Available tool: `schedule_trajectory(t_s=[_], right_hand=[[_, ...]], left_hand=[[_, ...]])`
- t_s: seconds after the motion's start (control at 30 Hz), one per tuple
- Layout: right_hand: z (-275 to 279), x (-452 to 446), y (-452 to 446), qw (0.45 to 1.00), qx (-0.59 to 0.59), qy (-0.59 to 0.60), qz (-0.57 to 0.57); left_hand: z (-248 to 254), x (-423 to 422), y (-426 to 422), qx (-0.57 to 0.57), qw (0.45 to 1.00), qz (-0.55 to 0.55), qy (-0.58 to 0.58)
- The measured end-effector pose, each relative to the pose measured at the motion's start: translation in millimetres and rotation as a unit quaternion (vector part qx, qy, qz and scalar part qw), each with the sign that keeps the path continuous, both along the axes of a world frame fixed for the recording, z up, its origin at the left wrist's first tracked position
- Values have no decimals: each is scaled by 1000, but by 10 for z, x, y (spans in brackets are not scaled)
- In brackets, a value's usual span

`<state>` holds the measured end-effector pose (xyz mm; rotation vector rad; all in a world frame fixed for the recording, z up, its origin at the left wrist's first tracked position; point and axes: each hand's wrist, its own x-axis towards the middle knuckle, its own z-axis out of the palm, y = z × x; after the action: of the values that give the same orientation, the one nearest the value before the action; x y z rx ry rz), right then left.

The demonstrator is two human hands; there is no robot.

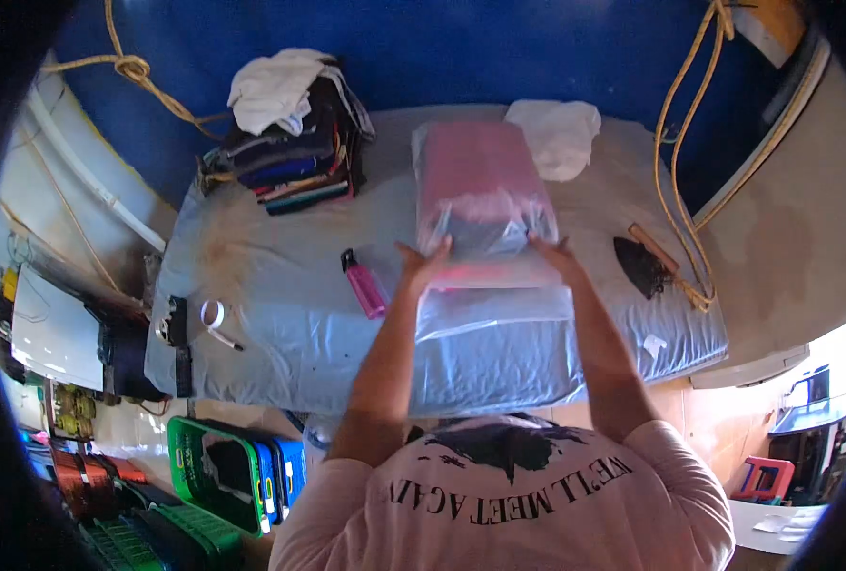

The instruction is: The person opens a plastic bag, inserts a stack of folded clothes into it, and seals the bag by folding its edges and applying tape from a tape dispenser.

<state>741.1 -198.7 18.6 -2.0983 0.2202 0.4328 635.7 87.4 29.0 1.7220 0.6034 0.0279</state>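
Note:
A folded stack of pink cloth [475, 167] lies inside a clear plastic bag [494, 309] on the grey-blue covered table [280, 324]. The bag's loose near end extends toward the table's front edge. My left hand [424, 262] is at the package's near left edge, its thumb pressed on the plastic and its fingers apart. At the near right edge, my right hand [551, 257] has its thumb on the plastic, with the other fingers partly hidden by the bag's side. A pink bottle [364, 285] lies left of my left hand.
A pile of dark folded clothes [295, 157] stands at the back left, a white cloth [561, 138] at the back right. An iron [640, 266] sits on the right near hanging ropes [704, 190]. Tape [212, 314] and a pen lie left. Green crates [216, 471] stand below.

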Motion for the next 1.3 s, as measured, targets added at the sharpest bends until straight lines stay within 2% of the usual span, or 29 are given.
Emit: schedule_trajectory(t_s=[0.07, 0.1, 0.13, 0.17, 0.2, 0.27, 0.33, 0.37, 0.43, 0.5, 0.53, 0.6, 0.63, 0.67, 0.7, 0.73, 0.77, 0.8, 0.83, 0.87, 0.9, 0.93, 1.0, 1.07, 1.13, 1.17, 1.2, 1.3], right_hand=[[-179, -4, 113, 997, 49, -8, -60], [-3, -122, 107, 994, 103, 24, -25], [109, -205, 101, 986, 155, 59, 12], [-18, -140, 69, 987, 145, 65, 13], [-338, -13, -29, 988, 133, 76, 12], [-570, -27, -199, 985, 149, 83, 5], [-696, -200, -289, 974, 211, 80, -3], [-604, -390, -358, 974, 201, 100, 9], [-99, -932, -526, 973, 180, 137, 35], [-218, -1367, -734, 962, 227, 147, 20], [-471, -1541, -894, 932, 324, 158, 36], [-545, -1909, -990, 963, 214, 160, -15], [-426, -2010, -982, 969, 208, 131, 32], [-406, -2006, -981, 958, 254, 126, 36], [-602, -1905, -952, 939, 324, 116, -1], [-824, -1776, -898, 914, 390, 108, -39], [-895, -1646, -876, 931, 357, 78, -12], [-875, -1455, -835, 945, 322, 48, 21], [-601, -1308, -777, 960, 269, 75, 35], [-292, -1242, -701, 970, 216, 99, 56], [-212, -1174, -717, 974, 181, 108, 83], [-163, -1073, -750, 976, 147, 116, 114], [-150, -1175, -839, 923, 308, 116, 197], [-550, -1107, -1134, 903, 315, 177, 230], [-599, -1259, -1311, 927, 271, 205, 162], [-446, -1380, -1401, 925, 274, 231, 124], [-266, -1504, -1470, 923, 276, 254, 85], [-499, -1703, -2027, 948, 218, 27, 230]], left_hand=[[-1283, 395, 212, 87, 995, 5, -39], [-1298, 346, 238, 135, 990, -32, -12], [-1295, 291, 259, 185, 980, -68, 13], [-1303, 239, 283, 233, 966, -104, 35], [-772, -13, 111, 118, 989, -3, 90], [-611, -236, 30, 48, 997, -9, 54], [-696, -495, -33, -25, 999, -11, 37], [-801, -653, -80, -63, 997, -11, 36], [-954, -1043, -197, -114, 993, -3, 43], [-950, -1519, -394, -148, 989, -4, 10], [-921, -1799, -504, -167, 985, -13, -26], [-928, -2192, -613, -12, 999, -47, 19], [-848, -2202, -621, 47, 996, -68, -11], [-808, -2232, -648, 105, 990, -90, -39], [-1026, -2150, -602, 214, 971, -96, -54], [-1155, -2013, -569, 140, 989, -39, -14], [-1173, -1871, -564, 62, 997, 21, 29], [-862, -1697, -655, 30, 994, 102, 2], [-1035, -1558, -489, 5, 997, 64, -49], [-1154, -1413, -368, -54, 996, 68, -26], [-1072, -1373, -345, -67, 993, 65, -72], [-998, -1399, -303, -66, 996, 48, -43], [-827, -1694, -298, -83, 996, 9, -11], [-526, -2022, -349, -114, 992, -49, -9], [-534, -2320, -194, 2, 989, -128, 70], [-551, -2455, -130, 58, 977, -174, 111], [-540, -2609, -82, 81, 975, -186, 86], [-450, -3165, 116, 111, 974, -195, 16]])
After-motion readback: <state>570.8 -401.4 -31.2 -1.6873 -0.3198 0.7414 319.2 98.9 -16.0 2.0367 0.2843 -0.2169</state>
